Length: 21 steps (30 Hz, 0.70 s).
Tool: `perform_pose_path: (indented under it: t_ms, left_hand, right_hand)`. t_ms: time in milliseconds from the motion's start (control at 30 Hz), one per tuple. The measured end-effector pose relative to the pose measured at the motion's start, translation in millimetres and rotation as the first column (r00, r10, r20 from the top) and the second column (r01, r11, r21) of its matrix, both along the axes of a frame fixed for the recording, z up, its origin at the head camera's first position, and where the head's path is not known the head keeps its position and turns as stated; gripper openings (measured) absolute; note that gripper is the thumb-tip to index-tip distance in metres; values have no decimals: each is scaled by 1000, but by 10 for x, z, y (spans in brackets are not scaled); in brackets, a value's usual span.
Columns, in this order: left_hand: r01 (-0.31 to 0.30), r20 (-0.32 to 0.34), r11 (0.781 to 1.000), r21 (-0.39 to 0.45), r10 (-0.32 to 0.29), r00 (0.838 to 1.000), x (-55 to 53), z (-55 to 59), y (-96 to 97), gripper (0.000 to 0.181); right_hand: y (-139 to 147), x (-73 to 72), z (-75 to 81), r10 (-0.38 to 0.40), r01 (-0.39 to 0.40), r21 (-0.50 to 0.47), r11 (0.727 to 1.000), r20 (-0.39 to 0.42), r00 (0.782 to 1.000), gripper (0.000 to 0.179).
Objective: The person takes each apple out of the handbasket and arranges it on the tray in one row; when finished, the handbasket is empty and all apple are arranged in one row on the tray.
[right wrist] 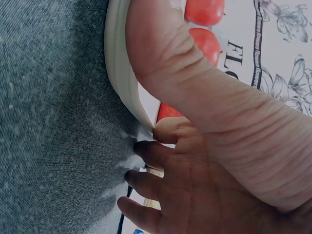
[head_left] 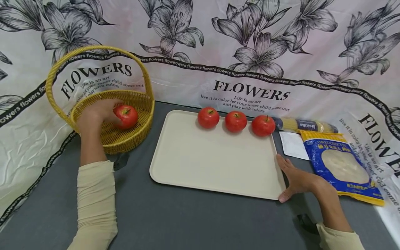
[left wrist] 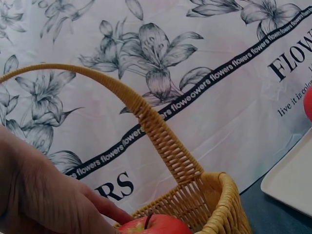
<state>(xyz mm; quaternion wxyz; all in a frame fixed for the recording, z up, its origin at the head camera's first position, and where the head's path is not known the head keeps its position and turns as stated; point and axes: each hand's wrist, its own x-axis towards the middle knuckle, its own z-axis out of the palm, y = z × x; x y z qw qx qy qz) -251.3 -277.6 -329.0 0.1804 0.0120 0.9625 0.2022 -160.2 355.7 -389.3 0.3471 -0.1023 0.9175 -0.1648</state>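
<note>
In the head view my left hand [head_left: 98, 113] reaches inside a yellow woven basket [head_left: 137, 140] with a tall arched handle. It grips a red apple [head_left: 128, 116] between thumb and fingers; the left wrist view shows the stem top of that apple [left wrist: 156, 224] beside the hand [left wrist: 53, 195]. Three more red apples, left [head_left: 208, 117], middle [head_left: 235, 121] and right [head_left: 263, 125], sit in a row along the far edge of a cream tray [head_left: 215, 159]. My right hand [head_left: 297, 178] touches the tray's right edge, fingers spread and thumb at the near corner.
Right of the tray lie a blue and yellow orecchiette bag [head_left: 343, 166], a long pasta packet [head_left: 307, 125] and a white square item [head_left: 293, 144]. A flower-printed cloth [head_left: 187, 83] rises behind the grey table surface [head_left: 200, 218].
</note>
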Motion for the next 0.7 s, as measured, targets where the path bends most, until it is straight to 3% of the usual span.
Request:
perform_pose_path:
  t_ms: [233,433,567,700]
  left_hand:
    - [49,3,999,-10,-49,999,-80,-81,43,92]
    - [9,-99,1000,11,-8,995,-120,-122,37,85]
    - [-12,-208,999,50,22,978,-118,-100,69,82]
    - [-18,-325,993,114,55,944,-88,-23,143,79]
  right_hand:
    - [17,7,-5,11,-11,4,1000,-10,1000,157]
    - [9,14,-9,10,-10,6,1000,-13,1000,157]
    - [4,33,-12,4,-4,-4,1000,-5,1000,157]
    - [7,38,-10,-7,7,-7,1000,3,1000,158]
